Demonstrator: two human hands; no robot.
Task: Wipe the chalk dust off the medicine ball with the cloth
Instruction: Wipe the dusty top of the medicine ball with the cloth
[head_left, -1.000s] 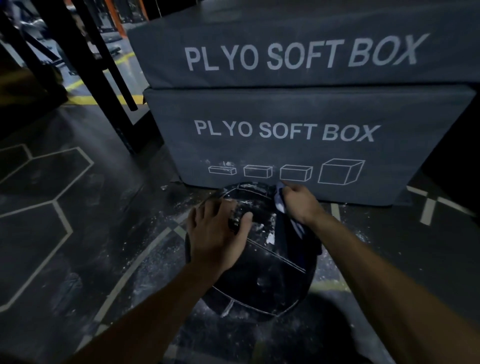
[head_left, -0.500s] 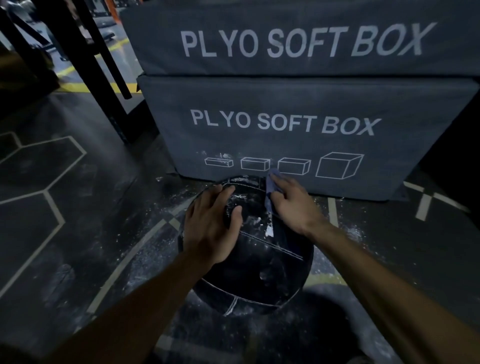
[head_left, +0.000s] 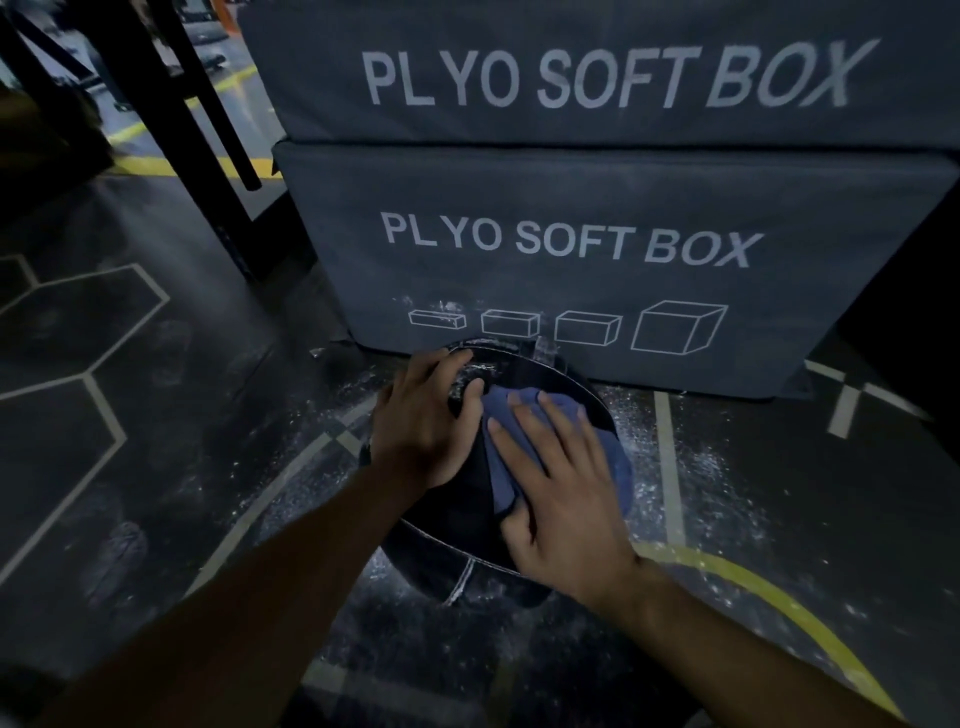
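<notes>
Floor (head_left: 156, 467): dark rubbery surface, pale hexagon lines at the left, a yellow curved line at the lower right, white chalk dust (head_left: 691, 467) scattered in specks around the ball.

Upper box (head_left: 597, 73): soft, grey fabric cover, white lettering "PLYO SOFT BOX"; top cut off by the frame edge.

Lower box (head_left: 571, 249): same cover and lettering, four box outlines printed along its lower edge; right end lost in shadow.

Black metal frame (head_left: 208, 171): slanted posts at the upper left; upper parts cut off, detail hard to make out.

Medicine ball (head_left: 467, 509): black, round, thin pale seam lines; rests on the floor against the foot of the lower box. Much of its top is hidden by hands and cloth; chalk smears show near its far rim.

Cloth (head_left: 524, 405): blue, soft, crumpled; lies on top of the ball, right of centre, largely covered.

Right hand (head_left: 561, 493): palm down, fingers spread flat, pressing the cloth to the ball.

Left hand (head_left: 421, 426): fingers open, curved over the ball's left upper side, bare on its surface.
</notes>
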